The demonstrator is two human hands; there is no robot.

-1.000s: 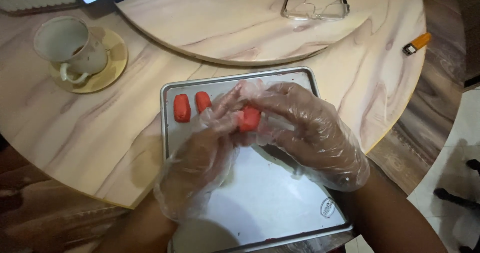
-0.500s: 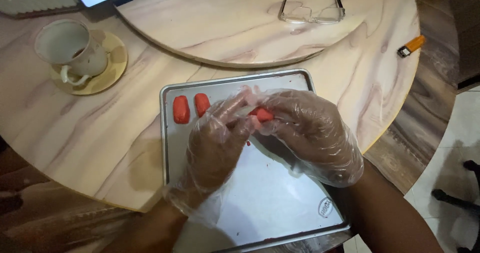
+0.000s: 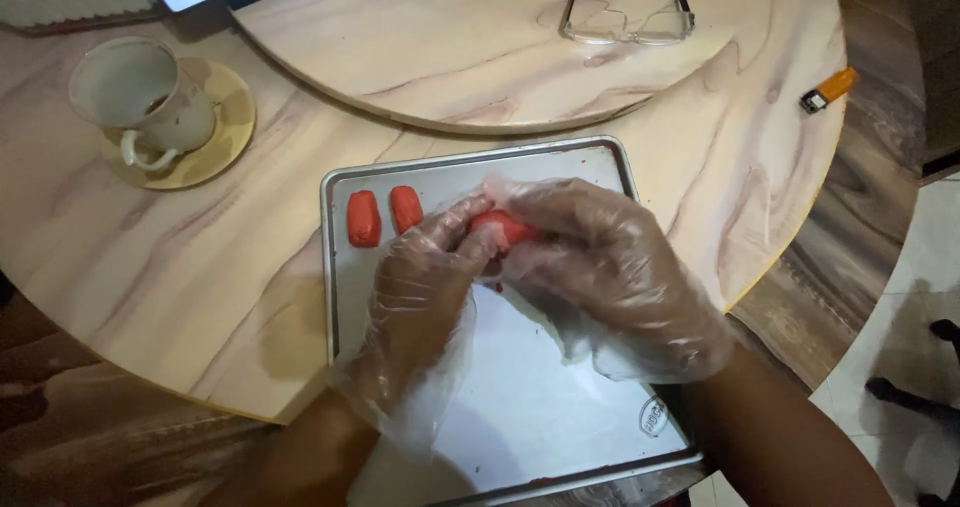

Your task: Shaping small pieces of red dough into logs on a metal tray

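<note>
I look down at my two hands over a silver baking tray (image 3: 335, 297). Both hands wear thin, clear plastic gloves, which likely keep the sticky stuff off my skin.

My left hand (image 3: 425, 287) and my right hand (image 3: 610, 267) meet near the middle of the tray. Between them is a small red lump of dough (image 3: 503, 229). The fingers of both hands are curled around it and press it from both sides, so both hands are closed on the lump. It sits just above the tray, toward 12 o'clock from the tray's middle. I hold it over the tray, so any bits that drop would land there and not on the tabletop (image 3: 180, 267).

Two shaped red pieces (image 3: 384, 214) lie side by side on the tray at about 10 o'clock from my hands. They stand in a neat row near the far left corner, close together but not touching. That leaves the rest of the tray for more.

The tray rests on a round, pale tabletop with wavy marks like marble. A raised round turning plate (image 3: 480, 57) sits in the middle of it, at 12 o'clock. A pair of glasses (image 3: 627, 22) lies on that plate. At 10 o'clock, well apart from the tray, a white cup on a yellow saucer (image 3: 160, 107) stands. At 2 o'clock, near the edge, lies a small orange lighter (image 3: 828, 89).
</note>
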